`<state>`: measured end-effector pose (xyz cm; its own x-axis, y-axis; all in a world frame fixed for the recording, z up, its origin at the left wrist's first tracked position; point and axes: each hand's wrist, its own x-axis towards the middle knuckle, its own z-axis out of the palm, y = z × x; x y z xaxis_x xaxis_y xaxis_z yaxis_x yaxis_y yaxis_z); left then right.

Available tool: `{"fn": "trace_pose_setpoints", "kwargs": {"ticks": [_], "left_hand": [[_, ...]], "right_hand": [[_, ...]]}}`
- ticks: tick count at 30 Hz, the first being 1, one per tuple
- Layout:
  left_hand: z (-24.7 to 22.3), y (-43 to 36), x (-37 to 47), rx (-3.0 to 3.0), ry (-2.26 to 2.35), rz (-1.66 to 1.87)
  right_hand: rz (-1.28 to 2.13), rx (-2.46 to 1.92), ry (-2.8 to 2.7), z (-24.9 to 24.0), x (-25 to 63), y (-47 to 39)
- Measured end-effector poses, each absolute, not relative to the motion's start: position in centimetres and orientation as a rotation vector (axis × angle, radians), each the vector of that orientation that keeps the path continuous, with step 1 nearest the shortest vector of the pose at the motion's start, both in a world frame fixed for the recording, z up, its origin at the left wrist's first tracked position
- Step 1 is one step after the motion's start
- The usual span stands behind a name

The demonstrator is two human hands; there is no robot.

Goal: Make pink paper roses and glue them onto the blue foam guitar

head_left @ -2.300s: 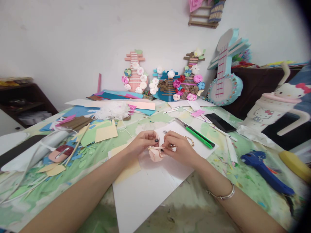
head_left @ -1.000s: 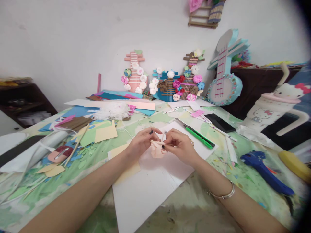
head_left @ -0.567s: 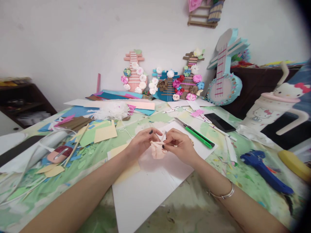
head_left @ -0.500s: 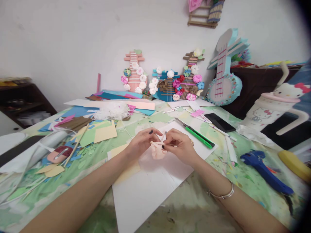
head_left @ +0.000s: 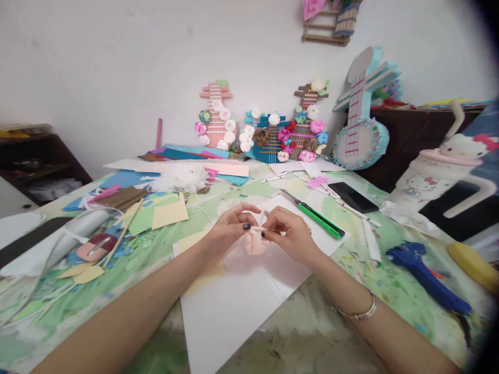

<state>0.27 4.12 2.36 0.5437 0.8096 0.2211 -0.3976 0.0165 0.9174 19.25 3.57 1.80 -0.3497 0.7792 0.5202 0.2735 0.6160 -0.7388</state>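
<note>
A pale pink paper flower (head_left: 255, 244) hangs between my hands, above a white board (head_left: 249, 301). My left hand (head_left: 230, 228) has its thumb pressed against the top of the flower, with the index finger arched above. My right hand (head_left: 288, 228) pinches the flower's upper edge, where a thin pale strip stands up between the hands. Fingers partly hide where the strip meets the flower. Behind my right hand, a green utility knife (head_left: 319, 218) with its blade pointing away rests across the board's far corner.
To the right lie a blue glue gun (head_left: 429, 280), a black phone (head_left: 353, 196) and a white tumbler (head_left: 429, 176). Paper scraps (head_left: 169, 214) and a white cable (head_left: 42, 270) spread on the left. Flower-decorated paper instruments (head_left: 218, 122) lean against the wall.
My left thumb has come down onto the flower's top edge, and the left index finger has lifted slightly. The flower has tilted a little; my right hand stays nearly in place.
</note>
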Motion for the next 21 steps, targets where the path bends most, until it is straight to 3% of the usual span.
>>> {"fn": "trace_pose_setpoints", "kwargs": {"ticks": [21], "left_hand": [[2.41,4.20,0.05,1.150,0.564,1.109]], "right_hand": [[0.468,-0.958,-1.999,1.54,20.05,4.36]]}}
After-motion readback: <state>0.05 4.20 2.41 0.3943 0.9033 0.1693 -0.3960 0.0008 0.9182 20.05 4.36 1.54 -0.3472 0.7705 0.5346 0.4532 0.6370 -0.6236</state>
